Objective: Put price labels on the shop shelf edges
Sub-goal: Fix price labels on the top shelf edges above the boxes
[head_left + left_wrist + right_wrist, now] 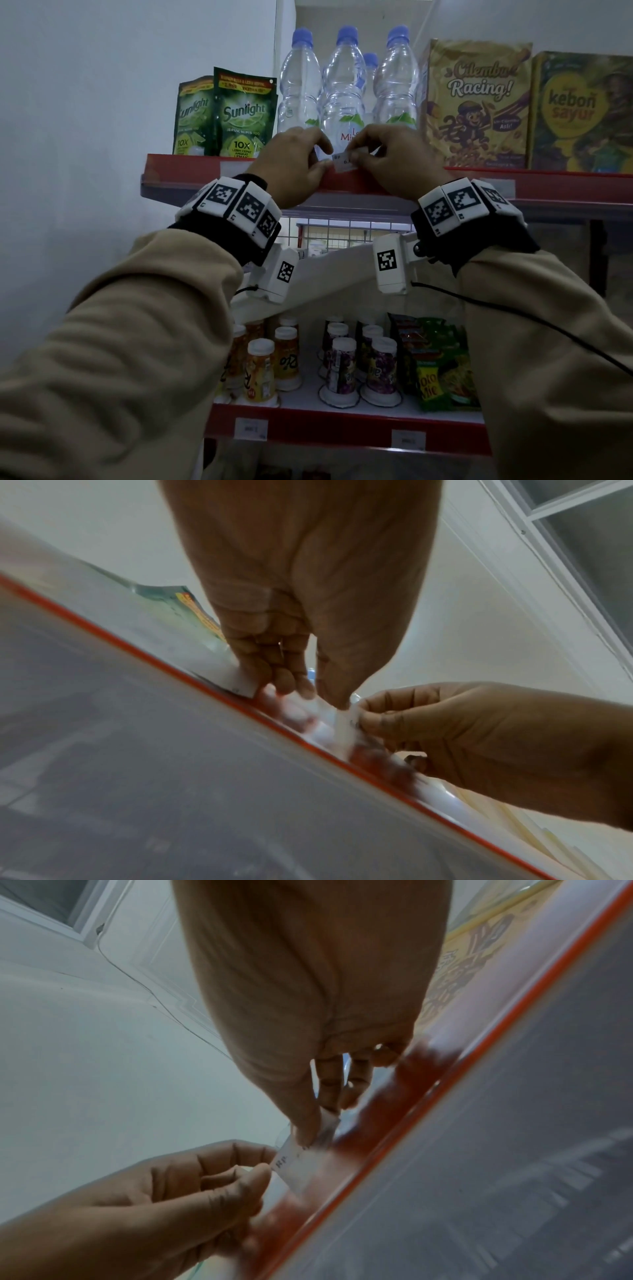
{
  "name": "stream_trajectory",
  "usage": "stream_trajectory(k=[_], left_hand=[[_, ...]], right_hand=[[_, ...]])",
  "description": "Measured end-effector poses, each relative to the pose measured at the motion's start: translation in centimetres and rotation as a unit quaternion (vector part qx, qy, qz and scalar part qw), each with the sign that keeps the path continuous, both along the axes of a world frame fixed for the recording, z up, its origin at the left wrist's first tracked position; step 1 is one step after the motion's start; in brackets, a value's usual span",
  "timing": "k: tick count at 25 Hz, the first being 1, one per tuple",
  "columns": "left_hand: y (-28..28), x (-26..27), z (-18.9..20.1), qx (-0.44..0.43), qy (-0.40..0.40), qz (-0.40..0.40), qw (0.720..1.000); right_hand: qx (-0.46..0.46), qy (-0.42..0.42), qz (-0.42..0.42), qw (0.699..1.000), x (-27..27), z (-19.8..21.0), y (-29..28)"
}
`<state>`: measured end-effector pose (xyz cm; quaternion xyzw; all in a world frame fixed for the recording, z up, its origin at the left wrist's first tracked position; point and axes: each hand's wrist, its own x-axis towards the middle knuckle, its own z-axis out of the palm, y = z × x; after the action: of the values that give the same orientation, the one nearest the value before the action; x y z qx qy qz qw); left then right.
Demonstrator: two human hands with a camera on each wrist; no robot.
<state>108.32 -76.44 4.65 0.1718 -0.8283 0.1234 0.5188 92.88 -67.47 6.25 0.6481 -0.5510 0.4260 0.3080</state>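
A small white price label (343,162) printed "Rp" sits at the red front edge of the top shelf (191,168), below the water bottles. My left hand (298,161) pinches its left end and my right hand (387,157) pinches its right end. In the left wrist view the left hand (304,691) meets the label (342,723) above the shelf's red strip (137,647), with the right hand (445,729) beside it. The right wrist view shows the right hand (315,1129) on the label (298,1161) and the left hand (205,1183) at its other end.
Water bottles (342,85), green Sunlight pouches (243,113) and boxes (476,102) stand on the top shelf. Labels (236,168) (496,186) sit on that edge. The lower shelf (342,431) holds drink cups, noodle packs and two labels (251,428) (408,440).
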Motion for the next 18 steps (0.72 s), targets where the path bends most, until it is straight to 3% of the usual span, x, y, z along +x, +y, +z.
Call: stream_trajectory(k=[18], left_hand=[[0.0, -0.6, -0.1, 0.004, -0.014, 0.026, 1.000]], right_hand=[[0.105, 0.060, -0.102, 0.987, 0.5, 0.7, 1.7]])
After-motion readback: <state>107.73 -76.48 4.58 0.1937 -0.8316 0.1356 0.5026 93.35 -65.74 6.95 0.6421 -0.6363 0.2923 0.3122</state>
